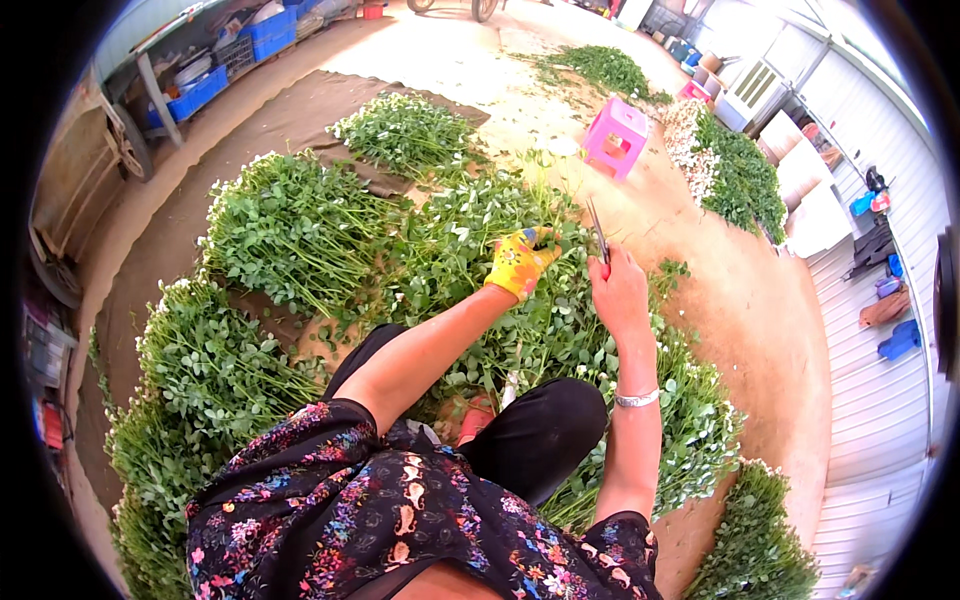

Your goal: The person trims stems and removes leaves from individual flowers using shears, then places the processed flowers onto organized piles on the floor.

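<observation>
Left hand [520,262] in a yellow patterned glove, fingers curled tight around a clump of green stems [545,238] at the top of the big pile of cut greenery [470,250] straight ahead. Right hand [618,290] bare, closed around the red handles of a pair of scissors [599,238]; blades point up and away, just right of the gloved hand, tips close to the held stems. Can't tell if the blades are open or touching a stem. Silver bracelet [637,398] on the right wrist.

Person crouches or sits low, black trousers, dark floral top, knees inside the pile. More bundles of the same white-flowered greenery: one to the left [290,225], one near left [200,360], one far centre [405,130], one near right [750,540]. They lie partly on a brown ground sheet [290,110] over a dirt floor.

Pink plastic stool [616,135] far right of centre, well apart from the hands. Beyond it another heap of greens with white flowers [735,170]. Blue crates [200,90] under a bench at far left
</observation>
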A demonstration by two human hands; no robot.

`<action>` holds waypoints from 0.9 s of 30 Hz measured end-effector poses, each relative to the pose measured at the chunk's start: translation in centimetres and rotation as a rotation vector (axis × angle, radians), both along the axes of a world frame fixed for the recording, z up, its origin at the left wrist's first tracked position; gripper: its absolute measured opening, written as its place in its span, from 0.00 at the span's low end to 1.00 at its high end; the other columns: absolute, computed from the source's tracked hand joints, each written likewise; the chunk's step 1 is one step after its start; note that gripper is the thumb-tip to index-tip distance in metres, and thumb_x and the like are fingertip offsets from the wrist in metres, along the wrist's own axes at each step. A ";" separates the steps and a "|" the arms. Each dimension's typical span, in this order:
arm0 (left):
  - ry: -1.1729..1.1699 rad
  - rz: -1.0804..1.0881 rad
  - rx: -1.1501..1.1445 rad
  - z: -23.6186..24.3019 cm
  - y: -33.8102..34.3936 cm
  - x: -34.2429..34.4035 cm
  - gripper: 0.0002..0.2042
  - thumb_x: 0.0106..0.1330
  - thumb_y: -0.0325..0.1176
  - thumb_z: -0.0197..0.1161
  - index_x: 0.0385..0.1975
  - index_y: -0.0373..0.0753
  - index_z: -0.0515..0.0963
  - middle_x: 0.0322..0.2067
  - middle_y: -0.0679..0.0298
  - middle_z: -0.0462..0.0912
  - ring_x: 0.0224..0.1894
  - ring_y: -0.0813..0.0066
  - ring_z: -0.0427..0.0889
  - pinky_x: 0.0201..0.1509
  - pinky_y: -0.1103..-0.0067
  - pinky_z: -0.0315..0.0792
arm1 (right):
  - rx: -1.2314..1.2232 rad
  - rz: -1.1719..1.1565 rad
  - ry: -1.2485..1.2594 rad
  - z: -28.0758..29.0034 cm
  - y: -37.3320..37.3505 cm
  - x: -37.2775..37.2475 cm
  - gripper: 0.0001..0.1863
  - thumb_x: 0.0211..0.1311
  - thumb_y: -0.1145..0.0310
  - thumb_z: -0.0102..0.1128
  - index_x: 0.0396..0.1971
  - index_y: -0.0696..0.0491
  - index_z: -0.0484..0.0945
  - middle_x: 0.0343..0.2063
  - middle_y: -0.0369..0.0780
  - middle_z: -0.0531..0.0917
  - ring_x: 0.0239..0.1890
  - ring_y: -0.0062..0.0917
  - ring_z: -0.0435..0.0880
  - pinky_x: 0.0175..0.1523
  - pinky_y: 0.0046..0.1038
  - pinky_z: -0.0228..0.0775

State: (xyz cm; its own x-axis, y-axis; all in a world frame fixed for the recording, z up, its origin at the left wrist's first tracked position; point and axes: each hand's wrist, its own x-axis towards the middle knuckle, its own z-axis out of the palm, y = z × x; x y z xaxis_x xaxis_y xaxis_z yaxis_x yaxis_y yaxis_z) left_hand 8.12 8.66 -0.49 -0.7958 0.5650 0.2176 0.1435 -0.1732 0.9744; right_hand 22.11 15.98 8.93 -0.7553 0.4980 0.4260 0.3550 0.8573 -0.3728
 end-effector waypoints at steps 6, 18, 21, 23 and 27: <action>0.106 -0.026 -0.043 0.3 0.0 1.1 0.11 0.55 0.34 0.68 0.38 0.42 0.81 0.29 0.68 0.82 0.25 0.83 0.72 0.33 0.82 0.70 | 0.092 -0.059 -0.052 1.0 0.3 -0.9 0.14 0.61 0.65 0.53 0.41 0.60 0.72 0.33 0.53 0.78 0.36 0.50 0.78 0.41 0.43 0.70; 0.269 -0.114 0.056 1.7 -2.4 2.8 0.15 0.55 0.33 0.68 0.42 0.36 0.79 0.38 0.60 0.82 0.40 0.70 0.81 0.43 0.77 0.74 | -0.078 0.042 0.037 2.8 -0.9 3.5 0.15 0.63 0.64 0.54 0.44 0.59 0.74 0.18 0.37 0.72 0.23 0.20 0.73 0.32 0.26 0.68; 0.168 -0.172 0.219 0.0 -1.5 1.8 0.16 0.55 0.29 0.67 0.43 0.36 0.77 0.41 0.59 0.80 0.43 0.71 0.81 0.43 0.77 0.75 | -0.004 0.042 0.023 4.1 -2.0 3.7 0.14 0.61 0.68 0.56 0.45 0.57 0.72 0.30 0.49 0.76 0.31 0.44 0.77 0.39 0.38 0.69; 0.166 -0.165 0.242 -0.6 -0.9 1.7 0.13 0.55 0.27 0.65 0.42 0.37 0.78 0.41 0.58 0.80 0.43 0.69 0.80 0.41 0.77 0.75 | 0.074 0.035 0.018 4.0 -2.1 4.1 0.15 0.60 0.69 0.56 0.46 0.56 0.71 0.30 0.48 0.75 0.31 0.44 0.76 0.38 0.39 0.69; 0.458 -0.033 0.035 1.8 -2.1 3.2 0.09 0.57 0.25 0.63 0.38 0.38 0.80 0.42 0.59 0.79 0.41 0.64 0.80 0.40 0.74 0.75 | 0.114 -0.020 -0.017 3.8 -2.3 5.0 0.16 0.59 0.69 0.57 0.47 0.54 0.69 0.30 0.47 0.74 0.31 0.43 0.76 0.37 0.40 0.68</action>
State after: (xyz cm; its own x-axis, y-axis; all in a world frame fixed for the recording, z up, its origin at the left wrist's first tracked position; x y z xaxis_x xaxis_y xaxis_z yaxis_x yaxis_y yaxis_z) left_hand 11.32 6.57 1.32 -0.5948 0.5750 0.5618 0.5516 -0.2164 0.8055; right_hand 27.14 13.63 12.69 -0.7533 0.4620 0.4681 0.3781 0.8865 -0.2667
